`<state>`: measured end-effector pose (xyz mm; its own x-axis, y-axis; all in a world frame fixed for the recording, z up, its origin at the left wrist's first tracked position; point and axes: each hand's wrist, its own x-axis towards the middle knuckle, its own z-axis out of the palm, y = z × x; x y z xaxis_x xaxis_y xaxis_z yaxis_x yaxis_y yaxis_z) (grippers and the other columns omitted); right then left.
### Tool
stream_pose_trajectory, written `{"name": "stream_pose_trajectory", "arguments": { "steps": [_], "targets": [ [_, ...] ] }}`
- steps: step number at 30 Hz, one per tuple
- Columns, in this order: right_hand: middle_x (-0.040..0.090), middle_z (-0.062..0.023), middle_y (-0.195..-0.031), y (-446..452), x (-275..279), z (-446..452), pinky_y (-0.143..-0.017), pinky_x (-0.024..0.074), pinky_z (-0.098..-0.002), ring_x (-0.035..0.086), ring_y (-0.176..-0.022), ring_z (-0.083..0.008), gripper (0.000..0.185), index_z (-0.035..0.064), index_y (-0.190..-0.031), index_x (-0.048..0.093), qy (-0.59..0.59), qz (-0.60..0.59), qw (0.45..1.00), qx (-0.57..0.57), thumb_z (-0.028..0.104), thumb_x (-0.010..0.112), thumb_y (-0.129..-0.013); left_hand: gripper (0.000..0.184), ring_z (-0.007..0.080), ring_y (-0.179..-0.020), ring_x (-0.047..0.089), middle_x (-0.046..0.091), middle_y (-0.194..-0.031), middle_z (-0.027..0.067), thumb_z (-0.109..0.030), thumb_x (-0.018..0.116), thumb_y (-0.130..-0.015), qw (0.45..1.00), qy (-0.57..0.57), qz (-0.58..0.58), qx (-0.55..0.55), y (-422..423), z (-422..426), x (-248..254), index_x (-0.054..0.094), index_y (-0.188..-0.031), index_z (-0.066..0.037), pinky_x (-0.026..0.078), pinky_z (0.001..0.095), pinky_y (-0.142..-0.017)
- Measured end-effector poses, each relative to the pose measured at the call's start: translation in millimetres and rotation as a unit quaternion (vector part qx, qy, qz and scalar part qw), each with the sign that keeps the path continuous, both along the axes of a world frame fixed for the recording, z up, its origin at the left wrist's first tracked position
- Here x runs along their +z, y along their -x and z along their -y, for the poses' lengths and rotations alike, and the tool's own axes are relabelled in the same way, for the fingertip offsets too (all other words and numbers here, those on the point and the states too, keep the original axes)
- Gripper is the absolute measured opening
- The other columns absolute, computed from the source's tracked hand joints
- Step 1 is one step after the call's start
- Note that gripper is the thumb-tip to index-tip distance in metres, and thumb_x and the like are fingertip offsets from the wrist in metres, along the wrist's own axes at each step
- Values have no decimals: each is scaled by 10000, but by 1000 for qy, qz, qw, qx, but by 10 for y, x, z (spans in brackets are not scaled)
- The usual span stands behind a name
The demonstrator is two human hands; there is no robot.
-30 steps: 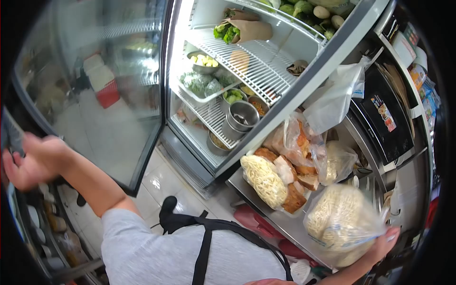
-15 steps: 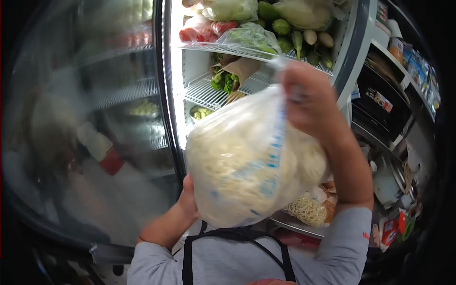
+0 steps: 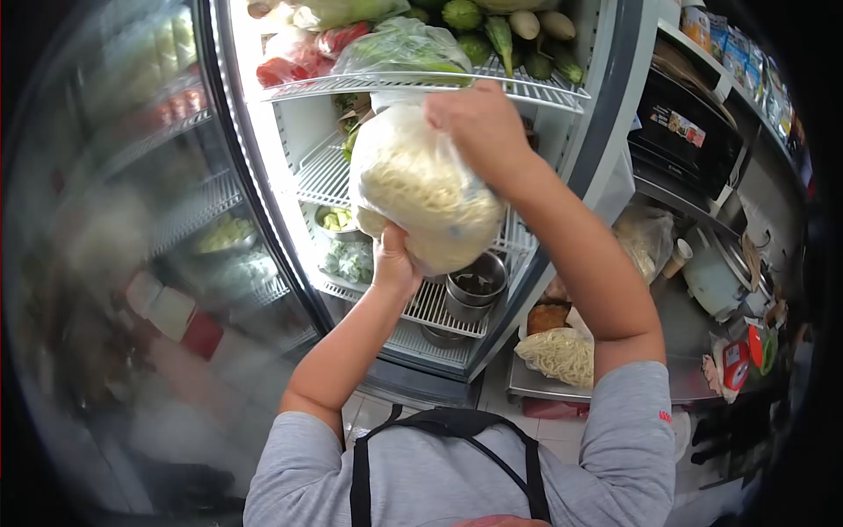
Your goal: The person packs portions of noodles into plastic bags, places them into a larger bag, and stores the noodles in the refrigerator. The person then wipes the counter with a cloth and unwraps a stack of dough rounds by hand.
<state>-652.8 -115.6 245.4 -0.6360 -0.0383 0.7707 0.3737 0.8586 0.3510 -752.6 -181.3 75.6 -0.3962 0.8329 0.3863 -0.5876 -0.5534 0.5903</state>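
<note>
A clear plastic bag of pale noodles (image 3: 430, 189) hangs between my hands in front of the open fridge, level with its middle shelf. My right hand (image 3: 481, 119) grips the gathered top of the bag, just below the upper wire shelf (image 3: 421, 82). Against the bag's lower left side, my left hand (image 3: 395, 259) presses with the thumb up and supports it; its other fingers are hidden behind the bag. The middle wire shelf (image 3: 323, 176) shows to the left of the bag.
Bagged vegetables (image 3: 399, 48) fill the upper shelf. Lower down stand a bowl of cut vegetables (image 3: 335, 220) and metal pots (image 3: 474, 285). The fogged glass door (image 3: 167, 263) swings out at left. At right, a steel counter (image 3: 549, 386) bears more noodles (image 3: 558, 356) and a scale (image 3: 736, 360).
Both hands have carried the bag of noodles forward, away from my body, into the fridge opening. My left arm is stretched further out, and the pots below have come into sight.
</note>
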Motion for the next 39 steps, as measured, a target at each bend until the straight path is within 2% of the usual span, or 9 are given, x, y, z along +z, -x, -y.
{"name": "stream_pose_trajectory", "arguments": {
  "steps": [5, 10, 15, 19, 20, 27, 28, 33, 39],
  "targets": [
    [543, -119, -1003, -256, -301, 60, -842, 347, -353, 501, -945, -276, 200, 53, -868, 561, 0, -123, 992, 0, 60, 515, -674, 447, 262, -1096, 437, 426, -1212, 107, -364, 296, -902, 996, 70, 39, 27, 159, -271, 282, 327, -1236, -69, 375, 410, -921],
    [74, -321, -1326, -360, -974, 146, -1012, 207, -398, 96, -1259, -405, 1146, 23, -1322, -34, 521, -90, 846, -65, 373, 743, -556, 413, 263, -1038, 486, 470, -1159, 123, -326, 323, -897, 994, 101, 31, 32, 471, -502, 403, 359, -1198, -44, 409, 386, -886],
    [156, -300, -1318, 30, -822, -50, -1017, 197, -408, 6, -1226, -496, 978, 48, -1313, 128, 497, -72, 864, 14, 208, 699, -535, 664, 283, -1059, 437, 345, -1203, 143, -136, 447, -828, 996, 77, 39, 1, 975, -620, 252, -28, -1291, -168, 422, 430, -845],
    [396, -217, -1232, 208, -599, -443, -1005, 236, -358, 148, -1230, -427, 699, 54, -1209, 402, 393, -51, 918, 12, 110, 611, -544, 524, 281, -977, 486, 377, -1164, 142, -172, 466, -795, 976, 171, -134, -14, 941, -602, 436, 148, -1202, -88, 461, 411, -746],
    [419, -206, -1217, 208, -535, -548, -994, 258, -344, 211, -1221, -396, 671, 61, -1196, 420, 394, -66, 917, 1, 100, 609, -553, 332, 217, -896, 549, 529, -1039, 100, -225, 397, -857, 954, 234, -181, 42, 796, -555, 538, 415, -1138, -49, 482, 343, -706],
    [578, -250, -882, 47, -578, -1523, -788, 437, -341, 558, -895, -342, 547, 128, -1195, 411, 323, -220, 915, -97, 112, 574, -672, 439, 216, -871, 541, 534, -1024, 143, -262, 517, -795, 799, 340, -493, 49, 515, -1299, 743, 400, -1128, -1, 456, 323, -667],
    [486, -263, -1096, 15, -536, -1460, -832, 412, -382, 502, -1015, -326, 624, 140, -1243, 346, 457, -226, 836, -202, 145, 593, -670, 457, 239, -911, 525, 517, -1052, 161, -269, 516, -794, 774, 333, -532, 87, 478, -1381, 749, 388, -1139, 2, 440, 327, -710],
    [37, -128, -1396, 229, -680, -1055, -904, 224, -610, 93, -1230, -447, 635, 283, -1281, 300, 241, -92, 926, -276, 202, 573, -714, 520, 339, -1059, 468, 465, -1157, 226, -292, 510, -789, 625, 263, -706, 204, 407, -1568, 880, 345, -1182, 6, 374, 356, -882],
    [155, -81, -1388, 467, -841, -1131, -879, 156, -677, 122, -1223, -459, 457, 400, -1207, 391, 43, 23, 936, -348, 173, 428, -812, 834, 300, -1126, 418, 414, -1229, 189, -452, 690, -598, 573, 86, -812, 74, 867, -681, 817, 328, -1263, -101, 330, 382, -938]
  ]
}}
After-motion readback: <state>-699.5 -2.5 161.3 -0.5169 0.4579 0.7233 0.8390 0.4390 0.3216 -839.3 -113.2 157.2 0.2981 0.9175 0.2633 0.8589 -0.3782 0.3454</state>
